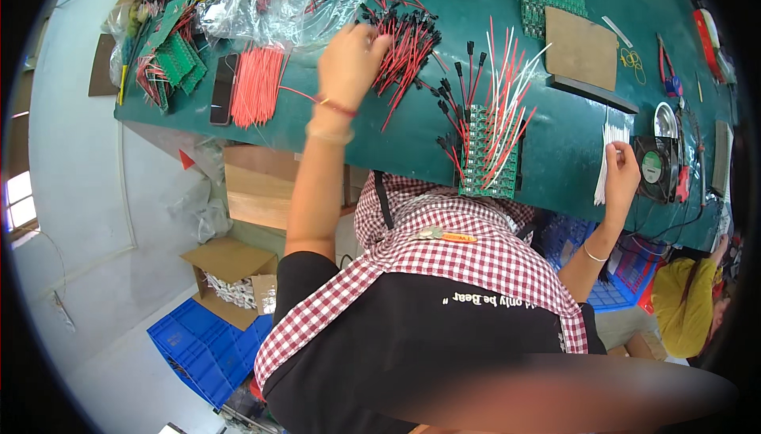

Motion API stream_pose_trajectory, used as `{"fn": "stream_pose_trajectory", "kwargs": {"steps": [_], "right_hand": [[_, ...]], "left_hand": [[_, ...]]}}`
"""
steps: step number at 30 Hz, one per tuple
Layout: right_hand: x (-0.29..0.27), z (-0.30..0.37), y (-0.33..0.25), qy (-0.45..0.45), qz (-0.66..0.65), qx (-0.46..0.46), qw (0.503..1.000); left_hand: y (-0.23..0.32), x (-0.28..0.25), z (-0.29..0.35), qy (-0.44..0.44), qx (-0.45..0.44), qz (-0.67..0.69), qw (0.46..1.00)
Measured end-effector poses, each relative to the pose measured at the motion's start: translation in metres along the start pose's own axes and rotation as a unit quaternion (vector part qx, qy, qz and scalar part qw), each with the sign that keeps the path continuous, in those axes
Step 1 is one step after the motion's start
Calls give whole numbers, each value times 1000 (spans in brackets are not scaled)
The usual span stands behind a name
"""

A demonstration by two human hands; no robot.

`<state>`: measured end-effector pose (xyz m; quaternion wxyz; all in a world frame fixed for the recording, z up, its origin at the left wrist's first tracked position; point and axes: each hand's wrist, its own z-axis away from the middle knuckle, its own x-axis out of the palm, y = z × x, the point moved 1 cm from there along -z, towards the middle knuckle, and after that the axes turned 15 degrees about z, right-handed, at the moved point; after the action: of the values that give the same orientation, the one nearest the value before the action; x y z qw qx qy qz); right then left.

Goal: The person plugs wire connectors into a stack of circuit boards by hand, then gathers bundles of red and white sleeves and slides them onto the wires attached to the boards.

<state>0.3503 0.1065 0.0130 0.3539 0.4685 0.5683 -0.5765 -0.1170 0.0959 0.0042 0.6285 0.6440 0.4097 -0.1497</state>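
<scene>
Reaching toward eleven o'clock of the green circuit-board panel (pixel 477 152), left hand (pixel 351 65) curls its fingers at the left edge of a heap of black-tipped red leads (pixel 408 53); cannot tell whether it pinches one. Right hand (pixel 622 168), at three o'clock, bends thumb and fingers over a bundle of white wires (pixel 601 184), grip unclear, with a black fan (pixel 652 167) just beyond. Panel sits at the worktop's (pixel 396 147) near edge, red and white wires fanning toward twelve.
</scene>
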Motion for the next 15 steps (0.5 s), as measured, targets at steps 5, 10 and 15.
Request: {"fn": "stream_pose_trajectory", "kwargs": {"steps": [5, 10, 15], "right_hand": [[-10, 0, -36, -8, -76, -20, 997], [-10, 12, -17, 7, -88, 1, 996], [-15, 12, -20, -8, -123, 6, 992]], "left_hand": [[-18, 47, -43, 53, -5, -136, 989], [-34, 40, -56, 41, -33, -37, 998], [-37, 2, -49, 30, -156, 462, 872]]}}
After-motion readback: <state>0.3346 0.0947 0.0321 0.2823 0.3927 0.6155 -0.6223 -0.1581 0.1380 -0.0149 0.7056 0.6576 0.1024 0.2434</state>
